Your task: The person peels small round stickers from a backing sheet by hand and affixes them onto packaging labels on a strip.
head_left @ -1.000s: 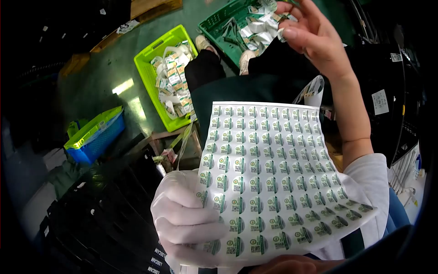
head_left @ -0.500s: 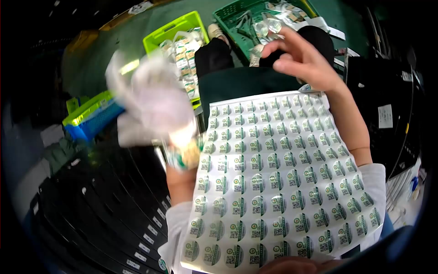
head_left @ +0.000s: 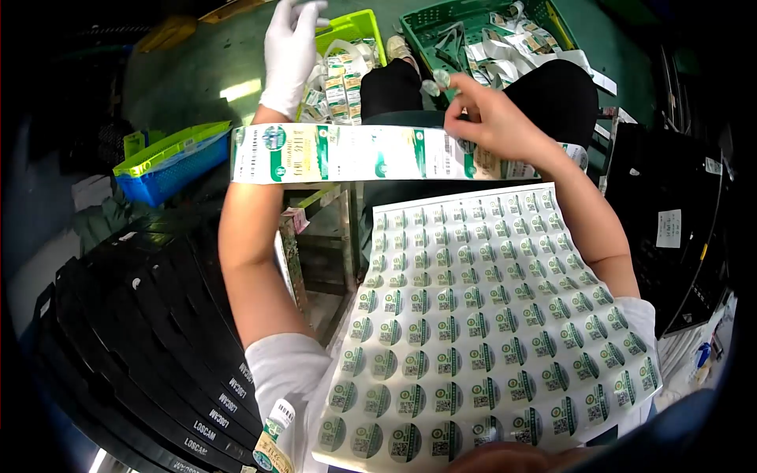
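Note:
My left hand (head_left: 288, 63), in a white glove, is raised at the upper left with its fingers apart and no object visible in it. A long strip of printed labels (head_left: 355, 154), green, white and beige, stretches across my left forearm towards my right wrist. My bare right hand (head_left: 501, 122) is above the strip's right part, fingers bent. Small round stickers (head_left: 430, 87) are at its fingertips; whether the thumb touches the strip I cannot tell. Below, a large sheet of round green QR-code stickers (head_left: 481, 323) lies over my lap.
A lime-green crate (head_left: 371, 24) and a dark green crate (head_left: 418, 35) hold label strips on the floor. Blue and lime baskets (head_left: 169, 165) stand at left. Stacked black crates (head_left: 158, 339) fill the lower left; another black crate (head_left: 658, 205) is at right.
My left hand has moved up and away from the blurred front left. The label strip now spans between my arms. My right hand has shifted slightly lower, stickers still at its fingertips.

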`<state>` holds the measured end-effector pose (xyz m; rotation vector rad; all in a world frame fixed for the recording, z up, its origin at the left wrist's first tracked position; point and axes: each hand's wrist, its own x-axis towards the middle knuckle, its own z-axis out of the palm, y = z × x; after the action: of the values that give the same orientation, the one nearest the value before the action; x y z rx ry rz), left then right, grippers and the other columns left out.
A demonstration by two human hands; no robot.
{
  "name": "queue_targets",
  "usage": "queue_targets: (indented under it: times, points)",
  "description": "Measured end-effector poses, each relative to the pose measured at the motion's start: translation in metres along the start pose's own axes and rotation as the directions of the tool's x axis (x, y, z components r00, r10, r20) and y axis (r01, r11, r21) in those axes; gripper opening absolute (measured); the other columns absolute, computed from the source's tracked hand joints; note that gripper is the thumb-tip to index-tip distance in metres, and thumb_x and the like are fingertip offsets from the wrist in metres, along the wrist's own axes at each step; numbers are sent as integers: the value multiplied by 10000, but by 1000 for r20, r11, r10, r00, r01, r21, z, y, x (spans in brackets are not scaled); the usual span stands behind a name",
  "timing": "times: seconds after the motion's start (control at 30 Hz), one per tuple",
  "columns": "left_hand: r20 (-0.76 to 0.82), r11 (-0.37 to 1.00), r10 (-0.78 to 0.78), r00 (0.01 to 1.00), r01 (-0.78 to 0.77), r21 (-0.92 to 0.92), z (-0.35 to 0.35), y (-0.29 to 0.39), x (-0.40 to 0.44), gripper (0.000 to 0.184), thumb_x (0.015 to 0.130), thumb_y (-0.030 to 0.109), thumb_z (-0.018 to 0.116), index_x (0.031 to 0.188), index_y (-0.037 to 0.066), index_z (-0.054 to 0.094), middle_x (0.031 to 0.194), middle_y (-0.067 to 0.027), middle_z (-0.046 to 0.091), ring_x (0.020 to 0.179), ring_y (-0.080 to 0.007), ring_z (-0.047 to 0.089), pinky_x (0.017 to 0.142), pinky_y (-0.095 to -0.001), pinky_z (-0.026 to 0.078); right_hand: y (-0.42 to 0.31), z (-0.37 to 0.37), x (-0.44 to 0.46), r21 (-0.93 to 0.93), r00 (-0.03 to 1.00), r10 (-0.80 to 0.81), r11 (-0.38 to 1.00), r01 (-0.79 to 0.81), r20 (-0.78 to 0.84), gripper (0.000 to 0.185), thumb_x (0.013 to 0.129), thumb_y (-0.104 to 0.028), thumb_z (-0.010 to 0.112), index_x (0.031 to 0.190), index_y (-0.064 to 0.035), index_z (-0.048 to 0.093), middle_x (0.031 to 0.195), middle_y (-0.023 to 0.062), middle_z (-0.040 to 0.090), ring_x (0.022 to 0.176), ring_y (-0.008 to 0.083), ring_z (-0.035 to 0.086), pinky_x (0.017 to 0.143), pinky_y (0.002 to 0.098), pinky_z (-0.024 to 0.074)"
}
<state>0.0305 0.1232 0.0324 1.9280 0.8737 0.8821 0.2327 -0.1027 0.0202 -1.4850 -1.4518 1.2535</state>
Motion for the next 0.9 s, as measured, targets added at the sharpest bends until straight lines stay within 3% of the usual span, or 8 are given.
queue_targets:
  times: [0.2, 0.27, 0.33, 0.43, 0.57, 0.63, 0.73, 0.9]
  points:
    - [68, 981, -144, 987, 133, 141, -25, -1, -9, 397, 974, 217, 496, 1323, 32, 455, 1146, -120, 634, 954, -142, 613, 879, -255, 457, -4, -31, -6, -263, 999, 32, 964, -39, -31, 779, 776, -290, 736, 1349, 36, 323, 1057, 172, 660, 889, 319, 642, 778, 369, 481]
    - [96, 984, -152, 984, 142, 107, -31, -10, -5, 406, 975, 218, 492, 1333, 33, 445, 1160, -120, 627, 960, -140, 610, 881, -251, 454, 24, -39, -18, -400, 998, -58, 916, 39, -38, 795, 753, -264, 754, 1362, 16, 325, 1073, 166, 657, 906, 330, 644, 779, 381, 489]
    - [194, 982, -187, 963, 175, 78, -35, -31, -4, 446, 970, 220, 506, 1365, 34, 413, 1199, -121, 601, 949, -131, 602, 891, -252, 449, 17, -45, -31, -435, 977, 211, 883, -174, 37, 619, 762, -88, 723, 1290, -7, 409, 941, 136, 679, 891, 298, 651, 790, 376, 488]
    - [446, 889, -457, 769, 400, 222, -5, -29, -34, 638, 897, 257, 620, 1432, 67, 328, 1294, -142, 527, 1058, -178, 554, 960, -305, 416, 34, -52, -52, -400, 980, 195, 895, -195, -41, 500, 788, -31, 668, 1237, -14, 447, 792, 108, 661, 725, 254, 644, 645, 339, 490]
    - [872, 965, -203, 445, 245, 99, 28, 24, -91, 1050, 690, 197, 821, 1497, 113, 154, 1454, -150, 355, 1316, -225, 379, 1098, -364, 296, 24, -62, -72, -151, 863, 42, 979, -136, -504, 475, 827, -125, 669, 1233, -8, 454, 839, 90, 669, 724, 193, 634, 675, 319, 486]
    - [843, 864, -176, 508, 490, -115, 63, -2, -118, 1184, 602, 83, 864, 1505, 117, 99, 1469, -150, 336, 1316, -229, 387, 1104, -377, 295, 35, -77, -101, -52, 717, 48, 992, -117, -695, 416, 860, -121, 653, 1202, 3, 452, 899, 58, 656, 647, 71, 541, 591, 218, 435]
    - [752, 563, -275, 600, 734, -380, 62, -42, -135, 730, 900, 165, 602, 1494, 114, 181, 1434, -89, 387, 1253, -203, 454, 1007, -355, 413, 44, -57, -119, 64, 460, 25, 996, 68, -888, 335, 891, -93, 625, 1154, 5, 442, 962, 51, 639, 655, 15, 502, 576, 158, 392]
    - [473, 616, -354, 807, 582, -531, 68, -9, -80, 425, 983, 199, 435, 1366, 16, 412, 1292, -73, 525, 1176, -218, 522, 925, -387, 490, 58, -17, -152, 266, 187, 231, 945, 191, -955, 399, 907, -80, 602, 1229, 12, 385, 1012, 78, 615, 856, 88, 556, 708, 207, 425]
